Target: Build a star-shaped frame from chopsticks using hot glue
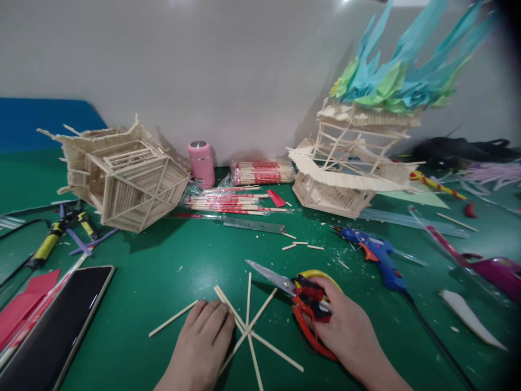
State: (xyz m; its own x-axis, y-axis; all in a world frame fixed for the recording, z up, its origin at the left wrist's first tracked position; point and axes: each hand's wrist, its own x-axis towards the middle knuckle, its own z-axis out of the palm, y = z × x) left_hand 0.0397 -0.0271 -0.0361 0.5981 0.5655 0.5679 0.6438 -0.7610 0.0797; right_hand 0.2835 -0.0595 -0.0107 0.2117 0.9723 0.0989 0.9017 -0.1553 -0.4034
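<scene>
My right hand (348, 328) is wrapped round the handles of a pair of scissors (273, 277). They have red and yellow handles, and their silver blade points up and left, above the table. Just left of the blade lies a star of thin wooden sticks (262, 312), crossed at one middle point. My left hand (205, 331) rests on the star's left side, fingers together and curled down over sticks at its upper-left spoke. What the fingertips pinch is partly hidden. A loose wooden stick (173, 319) sticks out to the left from beside the knuckles.
Stick-built models stand behind: a hexagonal one (138, 187) and one topped with paper (337, 179). Bundled sticks (264, 171), a pink bottle (202, 165) and a ruler (254, 225) lie between. A blue glue gun (378, 255) is right; a phone (77, 320) and pliers (51, 241) left.
</scene>
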